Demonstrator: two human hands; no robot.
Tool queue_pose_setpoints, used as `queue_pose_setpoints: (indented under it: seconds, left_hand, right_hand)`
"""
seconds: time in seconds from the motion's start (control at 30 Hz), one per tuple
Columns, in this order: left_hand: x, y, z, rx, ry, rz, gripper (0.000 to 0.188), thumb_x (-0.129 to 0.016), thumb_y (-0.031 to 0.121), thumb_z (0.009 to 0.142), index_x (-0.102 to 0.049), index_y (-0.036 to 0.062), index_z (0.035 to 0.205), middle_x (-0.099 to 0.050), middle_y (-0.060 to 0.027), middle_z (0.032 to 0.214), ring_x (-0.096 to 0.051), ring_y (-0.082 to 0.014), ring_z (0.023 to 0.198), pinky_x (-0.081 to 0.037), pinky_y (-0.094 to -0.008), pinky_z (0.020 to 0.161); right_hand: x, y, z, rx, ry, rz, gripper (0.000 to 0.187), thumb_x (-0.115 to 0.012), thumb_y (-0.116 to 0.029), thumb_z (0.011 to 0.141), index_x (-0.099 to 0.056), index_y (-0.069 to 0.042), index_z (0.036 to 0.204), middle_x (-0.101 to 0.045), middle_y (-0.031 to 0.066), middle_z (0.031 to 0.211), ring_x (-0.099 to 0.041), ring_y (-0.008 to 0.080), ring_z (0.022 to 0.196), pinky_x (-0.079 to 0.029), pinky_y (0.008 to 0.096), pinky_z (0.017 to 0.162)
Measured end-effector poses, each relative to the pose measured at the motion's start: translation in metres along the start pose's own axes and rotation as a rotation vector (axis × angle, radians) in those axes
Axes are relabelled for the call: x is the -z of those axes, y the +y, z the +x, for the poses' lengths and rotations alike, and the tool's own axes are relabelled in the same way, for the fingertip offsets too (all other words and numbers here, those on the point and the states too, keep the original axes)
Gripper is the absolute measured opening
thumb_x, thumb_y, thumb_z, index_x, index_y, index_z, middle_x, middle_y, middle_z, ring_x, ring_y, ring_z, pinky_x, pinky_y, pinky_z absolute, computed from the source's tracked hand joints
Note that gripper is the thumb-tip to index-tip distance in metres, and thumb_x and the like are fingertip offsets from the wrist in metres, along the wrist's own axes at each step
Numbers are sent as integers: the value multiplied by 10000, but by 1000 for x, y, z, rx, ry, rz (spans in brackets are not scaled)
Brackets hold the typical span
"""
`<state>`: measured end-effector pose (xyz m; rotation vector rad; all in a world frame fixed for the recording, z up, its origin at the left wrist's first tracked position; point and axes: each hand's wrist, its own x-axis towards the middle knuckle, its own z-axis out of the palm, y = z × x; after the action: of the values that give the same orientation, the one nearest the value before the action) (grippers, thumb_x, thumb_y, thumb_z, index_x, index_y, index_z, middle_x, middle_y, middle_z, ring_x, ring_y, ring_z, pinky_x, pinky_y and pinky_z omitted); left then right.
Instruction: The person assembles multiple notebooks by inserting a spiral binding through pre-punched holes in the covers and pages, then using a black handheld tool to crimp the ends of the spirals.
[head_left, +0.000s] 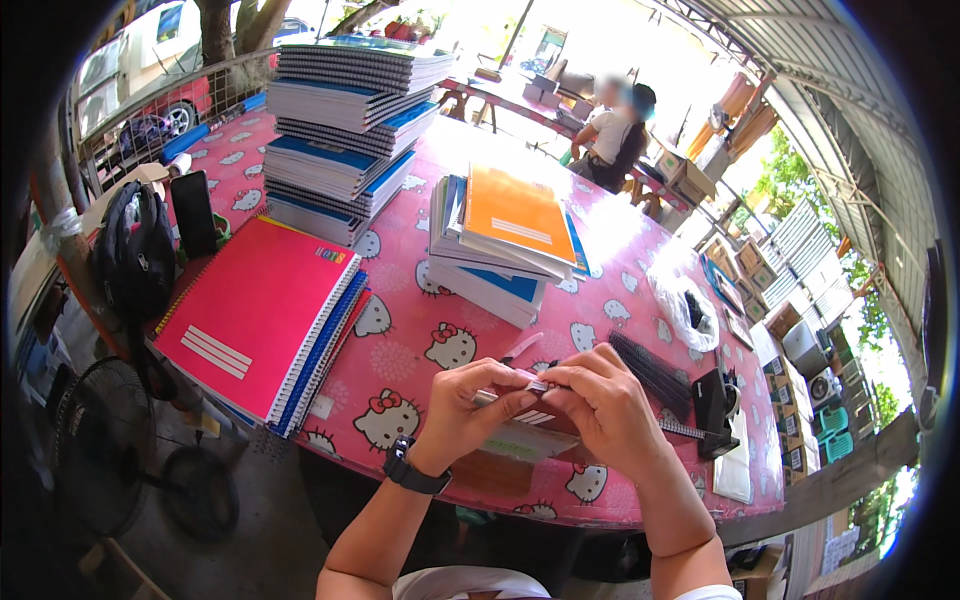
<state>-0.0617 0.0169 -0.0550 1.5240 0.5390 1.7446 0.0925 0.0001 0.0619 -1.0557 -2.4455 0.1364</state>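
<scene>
Both hands meet over the near edge of the pink cartoon-print tablecloth [420,330]. The left hand [470,405] and right hand [600,400] pinch 1 small striped booklet [525,430], fingers curled narrow, beside the black plastic binding combs [650,370].

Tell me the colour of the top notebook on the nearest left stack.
Red cover, seen in the head view.

Pink cat-patterned tablecloth [640,260], red notebook [262,310]
</scene>
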Motion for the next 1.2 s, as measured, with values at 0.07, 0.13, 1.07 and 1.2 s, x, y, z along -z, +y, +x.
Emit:
queue_pose_setpoints:
  seconds: [0.07,0.13,1.07,1.2]
  left_hand:
    - [0,0,-1,176,-4,-193,109,-695,8,785,-661,-2,888,-649,-48,828,-589,-91,743,-467,-223,666]
    - [1,-7,0,181,-8,-227,110,-702,23,784,-663,10,885,-659,-46,830,-595,-77,750,-472,-220,644]
    - [-11,-3,-6,-62,157,252,129,-680,-12,764,-598,29,854,-620,-95,806,-607,-153,718,-475,-260,642]
    - [-16,3,-8,49,265,146,116,-664,22,801,-587,27,888,-609,-85,806,-584,-132,721,-462,-253,678]
  right_hand:
    - [1,-3,3,47,98,-2,194,-663,-69,772,-625,-22,955,-607,114,798,-569,286,788,-474,378,705]
    - [-4,-1,1,30,68,23,235,-680,-73,757,-635,-26,984,-610,113,799,-574,270,789,-471,356,711]
    - [-4,17,19,172,-111,98,222,-619,-225,827,-535,-23,796,-543,105,835,-572,292,880,-482,376,720]
    - [-16,20,18,230,-110,-3,134,-607,-140,779,-550,-21,804,-561,111,841,-579,274,886,-495,368,718]
